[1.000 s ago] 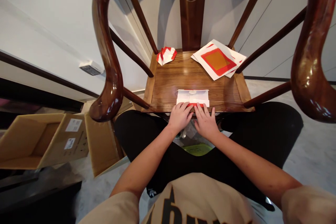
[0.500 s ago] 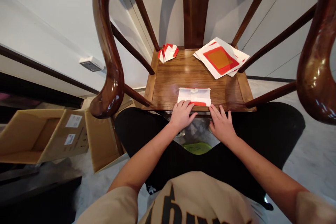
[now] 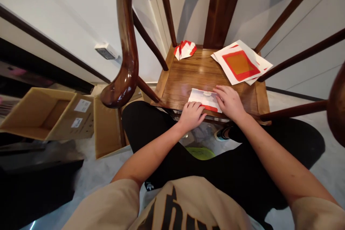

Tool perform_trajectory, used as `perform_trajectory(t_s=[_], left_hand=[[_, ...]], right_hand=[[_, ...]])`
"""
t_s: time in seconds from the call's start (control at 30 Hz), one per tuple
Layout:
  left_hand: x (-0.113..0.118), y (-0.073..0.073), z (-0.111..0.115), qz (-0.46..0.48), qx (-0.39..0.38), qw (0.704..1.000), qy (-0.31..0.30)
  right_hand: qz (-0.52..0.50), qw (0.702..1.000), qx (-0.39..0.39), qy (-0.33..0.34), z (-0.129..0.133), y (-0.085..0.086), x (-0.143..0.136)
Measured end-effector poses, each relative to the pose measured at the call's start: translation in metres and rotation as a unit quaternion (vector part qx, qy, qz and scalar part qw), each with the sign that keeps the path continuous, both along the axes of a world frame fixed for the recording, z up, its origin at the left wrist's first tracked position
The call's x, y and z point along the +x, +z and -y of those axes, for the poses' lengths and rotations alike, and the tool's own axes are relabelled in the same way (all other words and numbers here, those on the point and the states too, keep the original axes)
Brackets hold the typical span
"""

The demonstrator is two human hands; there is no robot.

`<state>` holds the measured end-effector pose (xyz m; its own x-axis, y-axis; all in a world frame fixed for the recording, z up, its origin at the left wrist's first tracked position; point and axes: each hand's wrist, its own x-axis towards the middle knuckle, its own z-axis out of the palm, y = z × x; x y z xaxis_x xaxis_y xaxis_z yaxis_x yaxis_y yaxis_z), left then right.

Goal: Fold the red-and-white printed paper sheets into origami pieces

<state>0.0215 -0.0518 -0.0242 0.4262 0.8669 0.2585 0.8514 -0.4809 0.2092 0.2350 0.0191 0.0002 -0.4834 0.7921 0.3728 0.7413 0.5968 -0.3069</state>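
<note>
A folded white paper with a red strip (image 3: 201, 96) lies at the front edge of the wooden chair seat (image 3: 185, 75). My left hand (image 3: 191, 116) rests on its near left part, fingers slightly bent and thumb apart, gripping nothing. My right hand (image 3: 230, 102) lies over the paper's right end with its fingers spread, covering that end. At the back left of the seat is a crumpled-looking folded red and white paper (image 3: 185, 49). Several flat white sheets, the top one with a red and orange square (image 3: 240, 65), are stacked at the back right.
Curved chair arms rise on the left (image 3: 125, 43) and right (image 3: 336, 104), with slanted rods below them. Open cardboard boxes (image 3: 61, 115) stand on the floor at left. A green object (image 3: 201, 153) is under the seat. A socket (image 3: 106, 51) is on the wall.
My right hand has moved forward from the paper's near right corner onto its right end. The left hand stays at the near edge. The view has turned and tilted somewhat.
</note>
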Motion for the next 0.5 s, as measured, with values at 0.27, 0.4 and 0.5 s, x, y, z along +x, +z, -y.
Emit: perform_trajectory(t_s=[0.27,0.4,0.5], left_hand=[[0.001,0.003,-0.002,0.008,-0.018,1.000,0.008],[0.003,0.003,-0.006,0.021,-0.008,1.000,0.005],[0.002,0.003,-0.008,0.026,-0.005,1.000,-0.007]], right_hand=[[0.048,0.996,-0.049,0.051,0.002,-0.022,-0.004],[0.074,0.995,-0.040,0.052,0.008,-0.025,-0.005],[0.080,0.995,-0.034,0.041,0.009,-0.028,-0.008]])
